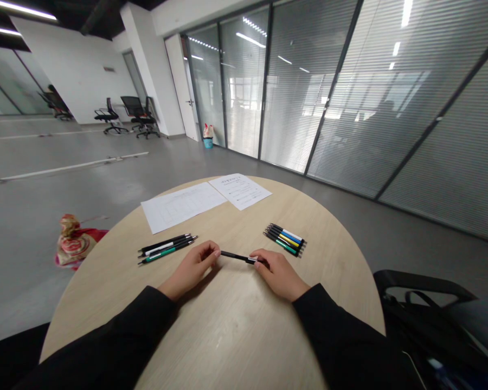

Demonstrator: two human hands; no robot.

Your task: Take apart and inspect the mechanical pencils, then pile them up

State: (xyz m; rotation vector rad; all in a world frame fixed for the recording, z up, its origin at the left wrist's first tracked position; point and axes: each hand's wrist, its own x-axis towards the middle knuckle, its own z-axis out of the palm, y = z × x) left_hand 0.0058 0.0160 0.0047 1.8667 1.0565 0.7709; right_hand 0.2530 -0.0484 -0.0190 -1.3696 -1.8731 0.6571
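Observation:
A black pen (236, 257) spans the gap between my two hands, just above or on the round table. My left hand (197, 265) pinches its left end, and the fingers of my right hand (277, 271) are closed around its right end, near a clip. To the left lies a small group of pens (165, 247) with black, white and green barrels, side by side. Beyond my right hand sits a neat row of several pens (285, 239) with white, blue, yellow and green barrels and black ends.
Two printed paper sheets (183, 205) (239, 189) lie at the table's far side. The round wooden table (228, 336) has a curved edge. A black chair (427, 287) stands close on the right. A red and gold bag (75, 244) is on the left, beside the table.

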